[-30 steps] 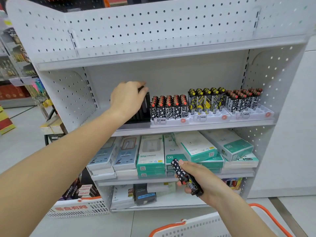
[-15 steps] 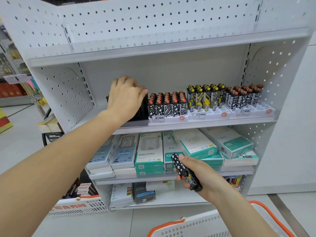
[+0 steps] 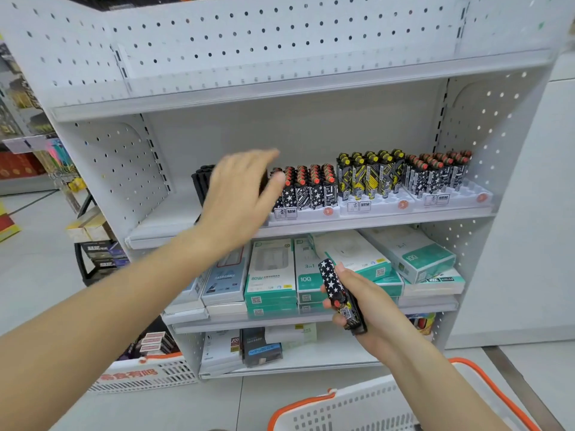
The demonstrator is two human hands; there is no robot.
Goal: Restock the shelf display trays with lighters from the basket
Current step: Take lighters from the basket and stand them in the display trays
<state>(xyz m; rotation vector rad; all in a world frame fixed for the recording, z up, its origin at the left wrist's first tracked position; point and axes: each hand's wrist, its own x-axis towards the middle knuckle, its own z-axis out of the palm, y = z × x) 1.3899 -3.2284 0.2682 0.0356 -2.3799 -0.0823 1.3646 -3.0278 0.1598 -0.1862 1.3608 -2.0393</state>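
Three white display trays stand side by side on the middle shelf: the left tray (image 3: 306, 212) with red-capped star lighters (image 3: 306, 188), the middle tray (image 3: 378, 205) with yellow-capped lighters (image 3: 368, 172), and the right tray (image 3: 457, 197) with red-capped lighters (image 3: 435, 172) at its back. A block of black lighters (image 3: 201, 181) stands left of them. My left hand (image 3: 241, 194), blurred, hovers with straight fingers in front of the black lighters. My right hand (image 3: 367, 303) grips a bundle of black star-patterned lighters (image 3: 339, 293) lower down, before the boxed goods.
A white basket with an orange rim (image 3: 351, 405) sits at the bottom right. A second white basket (image 3: 137, 374) stands on the floor at the left. Boxed chargers (image 3: 270, 272) fill the shelf below the trays. The top shelf edge (image 3: 280, 85) overhangs.
My left hand has lifted off the black lighters and swung right, fingers straightened. My right hand keeps the star lighters in about the same place.
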